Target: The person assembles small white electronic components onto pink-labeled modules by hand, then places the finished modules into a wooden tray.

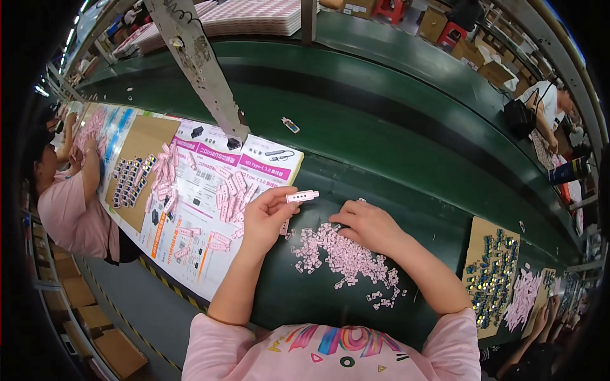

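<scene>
Between the thumb and fingers of my left hand [270, 213] is a slim pink casing [302, 197] with a row of dark slots along its side. It lies nearly level, its narrower end pointing right. My right hand [368, 225] is at the upper edge of a heap of small pink plastic pieces [346, 254] on the dark green work surface. Its fingers are bent down and drawn together; whatever they pinch is hidden. Left of my left hand, a pile of similar pink casings [232, 193] rests on a printed sheet [213, 146].
More pink casings [165, 171] and rows of small circuit boards [130, 181] on cardboard lie farther left, near a person in pink [76, 209]. A metal post [197, 63] rises ahead. One loose board [290, 125] lies beyond the sheet. At right, cardboard [475, 254] carries more boards.
</scene>
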Available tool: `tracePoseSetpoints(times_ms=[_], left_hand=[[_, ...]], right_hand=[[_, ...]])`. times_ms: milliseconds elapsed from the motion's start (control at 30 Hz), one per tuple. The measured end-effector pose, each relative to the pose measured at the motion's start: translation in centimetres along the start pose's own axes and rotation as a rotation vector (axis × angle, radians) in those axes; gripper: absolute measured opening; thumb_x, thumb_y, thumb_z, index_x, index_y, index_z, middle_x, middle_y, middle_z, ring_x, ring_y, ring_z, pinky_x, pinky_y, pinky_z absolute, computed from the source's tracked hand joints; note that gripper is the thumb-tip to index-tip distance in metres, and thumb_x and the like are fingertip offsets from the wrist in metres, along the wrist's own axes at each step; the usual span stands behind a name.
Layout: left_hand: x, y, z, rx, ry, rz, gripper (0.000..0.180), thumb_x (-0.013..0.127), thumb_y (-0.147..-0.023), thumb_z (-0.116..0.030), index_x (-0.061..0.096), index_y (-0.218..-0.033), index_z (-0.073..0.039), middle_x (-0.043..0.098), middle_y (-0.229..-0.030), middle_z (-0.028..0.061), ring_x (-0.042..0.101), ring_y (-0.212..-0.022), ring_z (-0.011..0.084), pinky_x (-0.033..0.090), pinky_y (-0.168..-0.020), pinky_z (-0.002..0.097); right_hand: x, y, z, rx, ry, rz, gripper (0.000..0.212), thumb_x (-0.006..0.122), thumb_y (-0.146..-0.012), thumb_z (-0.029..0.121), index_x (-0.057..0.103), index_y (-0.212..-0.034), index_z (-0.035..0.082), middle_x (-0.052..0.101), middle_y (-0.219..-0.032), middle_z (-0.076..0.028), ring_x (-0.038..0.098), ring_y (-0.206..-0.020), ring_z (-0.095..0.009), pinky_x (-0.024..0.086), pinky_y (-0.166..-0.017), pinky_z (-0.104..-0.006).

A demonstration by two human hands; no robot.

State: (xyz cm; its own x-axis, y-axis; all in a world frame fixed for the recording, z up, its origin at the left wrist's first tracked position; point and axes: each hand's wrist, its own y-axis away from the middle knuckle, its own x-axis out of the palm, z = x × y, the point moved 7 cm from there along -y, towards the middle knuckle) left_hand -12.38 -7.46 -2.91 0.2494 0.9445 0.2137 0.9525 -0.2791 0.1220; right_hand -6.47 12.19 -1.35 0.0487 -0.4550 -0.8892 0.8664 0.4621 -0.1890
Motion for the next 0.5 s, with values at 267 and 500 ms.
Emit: tracePoseSetpoints(times_ms=[267,500], left_hand=[[0.6,0.6,0.0,-0.022,-0.013,0.028,0.035,0.063,-0.085,0.01,0.065,-0.119,0.002,0.072,-0.1,0.0123,0.067,-0.083,0.0109,0.052,-0.078,0.0177],[2.0,1.2,-0.2,-0.006,-0.067,0.056,0.033,0.066,-0.085,0.007,0.065,-0.118,0.003,0.073,-0.099,0.0136,0.067,-0.08,0.0116,0.052,-0.074,0.018]], right_hand=[[2.6,-0.3,3.4,0.022,0.467,0.113,0.015,0.063,-0.082,0.016,0.063,-0.095,0.011,0.058,-0.086,-0.004,0.062,-0.077,-0.023,0.052,-0.065,-0.0325],[-0.9,0.3,2.0,0.131,0.3,-0.037,0.007,0.065,-0.08,0.009,0.064,-0.085,0.005,0.061,-0.077,-0.005,0.061,-0.062,-0.024,0.051,-0.057,-0.0295]])
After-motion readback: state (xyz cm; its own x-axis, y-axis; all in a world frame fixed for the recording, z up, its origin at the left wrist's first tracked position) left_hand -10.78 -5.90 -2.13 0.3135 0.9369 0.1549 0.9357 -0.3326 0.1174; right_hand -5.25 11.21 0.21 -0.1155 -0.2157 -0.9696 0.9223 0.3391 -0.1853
